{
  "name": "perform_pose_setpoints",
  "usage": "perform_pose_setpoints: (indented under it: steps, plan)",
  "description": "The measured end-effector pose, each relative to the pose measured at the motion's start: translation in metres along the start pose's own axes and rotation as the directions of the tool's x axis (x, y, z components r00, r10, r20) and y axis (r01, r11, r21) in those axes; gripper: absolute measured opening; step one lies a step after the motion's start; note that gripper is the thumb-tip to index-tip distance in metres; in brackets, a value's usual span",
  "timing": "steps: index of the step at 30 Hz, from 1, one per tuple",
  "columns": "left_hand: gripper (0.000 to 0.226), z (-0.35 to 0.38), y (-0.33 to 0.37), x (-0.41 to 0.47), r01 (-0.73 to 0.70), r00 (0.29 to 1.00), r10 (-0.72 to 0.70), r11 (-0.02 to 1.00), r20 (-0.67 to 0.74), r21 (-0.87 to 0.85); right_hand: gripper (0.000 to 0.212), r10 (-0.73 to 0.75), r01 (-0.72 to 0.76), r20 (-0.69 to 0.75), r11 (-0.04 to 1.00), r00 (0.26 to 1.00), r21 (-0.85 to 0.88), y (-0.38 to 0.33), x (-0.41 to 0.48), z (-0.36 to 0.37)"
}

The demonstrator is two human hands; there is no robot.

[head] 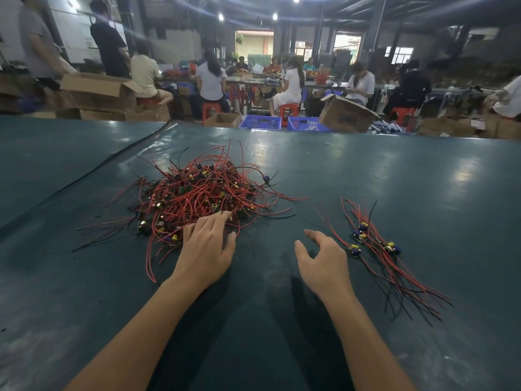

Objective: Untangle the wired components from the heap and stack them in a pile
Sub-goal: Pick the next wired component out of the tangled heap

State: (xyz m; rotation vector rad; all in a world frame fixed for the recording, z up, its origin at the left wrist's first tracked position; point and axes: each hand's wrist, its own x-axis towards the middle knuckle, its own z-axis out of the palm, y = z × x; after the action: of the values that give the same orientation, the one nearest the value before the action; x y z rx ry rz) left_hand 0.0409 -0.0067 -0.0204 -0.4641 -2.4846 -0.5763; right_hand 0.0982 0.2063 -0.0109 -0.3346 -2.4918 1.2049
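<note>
Components on red and black wires lie tangled in a heap (197, 193) at centre left of the frame, on a dark green table (366, 165). The left hand (207, 245) lies palm down at the heap's near edge, fingers fairly straight and spread, their tips touching the strands. The right hand (321, 262) sits at lower centre, thumb and fingers loosely apart, holding nothing. Just right of it lies a small pile (375, 246) of separated pieces, wires trailing toward the lower right. Across the top, people sit on red stools (287, 110) among cardboard boxes (345, 114) and blue crates (260, 122).
</note>
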Motion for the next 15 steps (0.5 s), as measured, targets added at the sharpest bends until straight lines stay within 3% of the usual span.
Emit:
perform_pose_setpoints:
  steps: [5, 8, 11, 13, 15]
  plan:
    - [0.026, -0.011, 0.023, -0.001, -0.187, 0.968, 0.156, 0.972, -0.198, -0.146, 0.040, -0.048, 0.046, 0.031, 0.998, 0.998, 0.039, -0.005, -0.003, 0.005]
    - [0.025, -0.015, 0.038, -0.005, -0.352, 0.917, 0.300, 0.919, -0.262, -0.177, 0.028, -0.041, 0.023, 0.066, 0.967, 0.997, 0.253, -0.014, -0.004, 0.010]
    - [0.017, -0.013, 0.048, -0.009, -0.473, 0.872, 0.423, 0.859, -0.247, -0.196, 0.026, 0.035, -0.161, 0.220, 0.794, 0.975, 0.586, -0.027, -0.008, 0.012]
    - [0.014, -0.012, 0.052, -0.011, -0.538, 0.840, 0.499, 0.816, -0.211, -0.211, 0.025, 0.050, -0.249, 0.300, 0.694, 0.953, 0.676, -0.031, -0.009, 0.013]
    - [0.016, -0.012, 0.056, -0.013, -0.592, 0.806, 0.570, 0.772, -0.159, -0.233, 0.018, 0.058, -0.286, 0.332, 0.657, 0.942, 0.697, -0.033, -0.010, 0.015]
